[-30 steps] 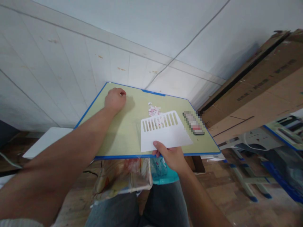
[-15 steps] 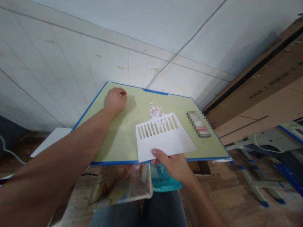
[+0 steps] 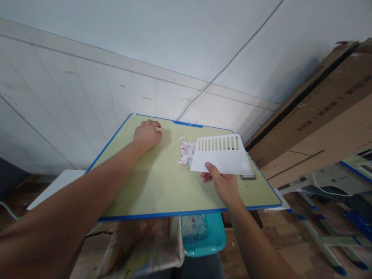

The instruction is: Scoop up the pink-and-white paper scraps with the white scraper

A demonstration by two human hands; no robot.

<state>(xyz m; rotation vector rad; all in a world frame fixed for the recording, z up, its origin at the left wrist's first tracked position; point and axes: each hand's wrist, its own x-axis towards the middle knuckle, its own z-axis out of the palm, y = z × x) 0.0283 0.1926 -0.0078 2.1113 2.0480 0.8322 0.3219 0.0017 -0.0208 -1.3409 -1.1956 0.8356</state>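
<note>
My right hand (image 3: 223, 184) grips the lower edge of a white plastic scraper (image 3: 221, 161), thumb on top and fingers beneath. A row of long slots runs along the scraper's far edge. It is held over the right half of the yellow-green tabletop (image 3: 145, 186), covering part of a pile of small white and pink paper scraps (image 3: 186, 152). My left hand (image 3: 147, 135) rests at the table's far left, its fingers loosely curled with nothing visible in them. A pixelated flat object (image 3: 250, 166), perhaps a phone, lies at the right, mostly hidden behind the scraper.
Below the table's blue front edge hang a turquoise bin (image 3: 205, 246) with pale bits inside and a patterned bag (image 3: 151, 248). Large cardboard boxes (image 3: 319, 120) lean at the right. A white wall (image 3: 130, 89) with a cable (image 3: 226, 66) borders the table's back.
My right hand has carried the scraper rightward and away from me, uncovering the scraps' near side and covering much of the pixelated object. My left hand stays near the same spot. The view has tilted slightly.
</note>
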